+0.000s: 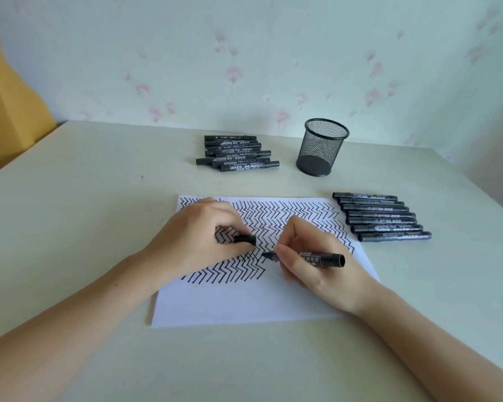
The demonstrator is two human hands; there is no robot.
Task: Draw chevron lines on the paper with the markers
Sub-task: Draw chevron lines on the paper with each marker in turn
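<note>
1. The left hand [199, 242] lies on the left half of the paper [244, 300], most likely to pin the sheet flat, while its curled fingers pinch the black cap [245, 238], kept ready for recapping.
2. The paper sits near the middle of the bench [70, 227], long edge toward the person. Chevron rows cover its far part and run down its left side; the near strip is blank, so I judge the task well past half done.
3. The right hand [317, 256] grips an uncapped marker [314, 256] in a writing hold, fingers curled round the barrel. The tip meets the paper at the right end of the lowest rows, where the next line would continue.
4. A heap of markers [235, 153] lies toward the bench's far edge, beside a mesh cup [321, 146] that looks empty.
5. A tidy row of markers [381, 217] lies just off the paper's right edge, within easy reach of the drawing hand.
</note>
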